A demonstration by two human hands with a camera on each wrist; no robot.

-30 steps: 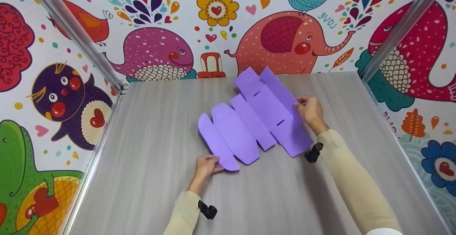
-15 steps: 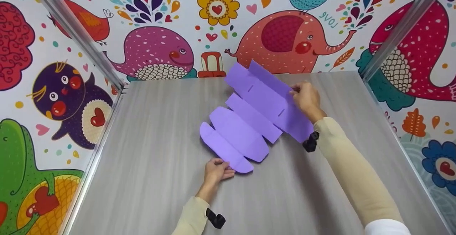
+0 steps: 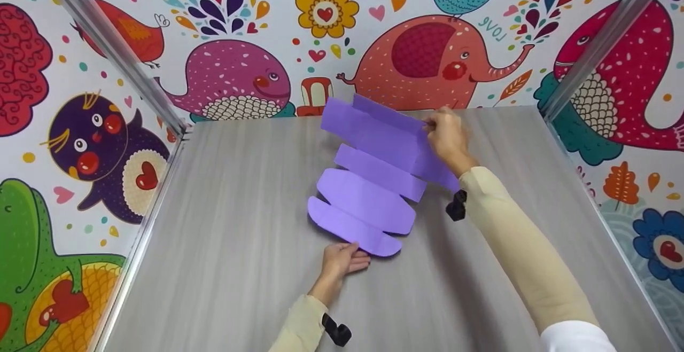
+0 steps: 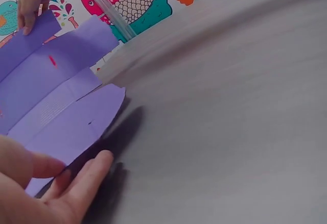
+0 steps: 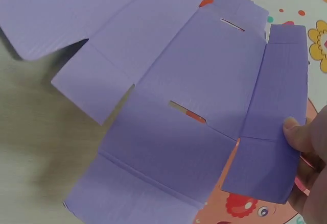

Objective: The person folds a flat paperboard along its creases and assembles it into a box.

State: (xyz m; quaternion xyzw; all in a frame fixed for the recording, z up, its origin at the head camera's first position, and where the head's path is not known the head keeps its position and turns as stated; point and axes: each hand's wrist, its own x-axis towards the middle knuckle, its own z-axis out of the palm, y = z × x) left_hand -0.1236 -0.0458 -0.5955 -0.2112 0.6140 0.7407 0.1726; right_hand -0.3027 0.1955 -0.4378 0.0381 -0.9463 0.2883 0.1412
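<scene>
A purple cardboard box blank, unfolded with creases, flaps and slots, stretches between the two hands. Its far part is raised off the table and its near part slopes down toward me. My right hand pinches the far long flap, thumb on the face and fingers behind, as the right wrist view shows at the flap. My left hand pinches the near rounded flap at its edge between thumb and fingers. In the left wrist view the left hand has its other fingers stretched out under the cardboard.
A grey wood-grain table lies under the blank. Patterned walls with cartoon animals stand behind and at both sides, with metal posts at the corners. Each sleeve carries a small black camera.
The blank has turned anticlockwise and its far end has tilted up. My right hand has moved up and left; my left hand has moved right, both keeping their grip.
</scene>
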